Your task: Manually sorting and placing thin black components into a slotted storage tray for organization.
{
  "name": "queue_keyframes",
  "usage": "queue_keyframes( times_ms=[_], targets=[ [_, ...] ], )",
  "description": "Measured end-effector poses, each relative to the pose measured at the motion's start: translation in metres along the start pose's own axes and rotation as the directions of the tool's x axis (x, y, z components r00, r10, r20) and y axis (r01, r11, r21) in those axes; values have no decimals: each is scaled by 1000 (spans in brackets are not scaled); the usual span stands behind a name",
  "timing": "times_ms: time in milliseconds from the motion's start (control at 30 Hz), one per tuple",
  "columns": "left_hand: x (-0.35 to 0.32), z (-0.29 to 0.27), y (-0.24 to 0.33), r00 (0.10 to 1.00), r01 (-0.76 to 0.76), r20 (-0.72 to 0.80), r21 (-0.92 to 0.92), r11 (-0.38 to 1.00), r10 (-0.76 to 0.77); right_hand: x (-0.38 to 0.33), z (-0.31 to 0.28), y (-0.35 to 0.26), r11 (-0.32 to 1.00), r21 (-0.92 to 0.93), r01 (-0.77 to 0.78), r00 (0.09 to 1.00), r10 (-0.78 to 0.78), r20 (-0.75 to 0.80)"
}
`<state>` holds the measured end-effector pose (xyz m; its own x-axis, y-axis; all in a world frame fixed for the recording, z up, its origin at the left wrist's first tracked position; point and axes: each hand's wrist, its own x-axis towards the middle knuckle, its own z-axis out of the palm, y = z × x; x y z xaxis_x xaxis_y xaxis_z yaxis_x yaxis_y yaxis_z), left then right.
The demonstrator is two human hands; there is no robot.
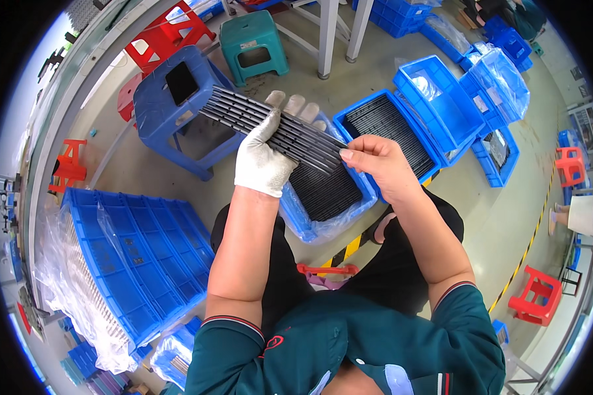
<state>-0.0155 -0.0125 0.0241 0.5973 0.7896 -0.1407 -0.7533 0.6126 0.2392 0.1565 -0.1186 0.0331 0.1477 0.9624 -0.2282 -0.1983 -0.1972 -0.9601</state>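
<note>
My left hand [265, 158], in a white glove, is closed around a flat row of thin black rods [244, 118]. The row slants down from upper left to lower right, and the thumb lies across its top. My right hand [382, 164] is bare; its thumb and fingers pinch at the right end of the row, on a rod tip. Below the row sits a blue bin lined with clear plastic [310, 230], with many similar black rods [326, 194] in it. To its right, a second blue bin [339, 118] holds more black rods [389, 128].
Stacked blue crates [138, 257] wrapped in plastic stand at my left. A blue stool [151, 108] and a green stool [254, 39] are ahead on the left. More blue bins [435, 99] stand at far right. Yellow-black tape [352, 247] marks the floor.
</note>
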Motion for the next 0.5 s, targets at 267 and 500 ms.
queue_keyframes(
  times_ms=[267,500],
  targets=[
    [1,2,-2,1000,16,-13,5,1000,-16,4,-7,8,983,144,-112,994,108,36],
    [0,1,6,986,-16,-166,38,999,23,1,-14,-7,998,14,55,997,-54,-49]
  ],
)
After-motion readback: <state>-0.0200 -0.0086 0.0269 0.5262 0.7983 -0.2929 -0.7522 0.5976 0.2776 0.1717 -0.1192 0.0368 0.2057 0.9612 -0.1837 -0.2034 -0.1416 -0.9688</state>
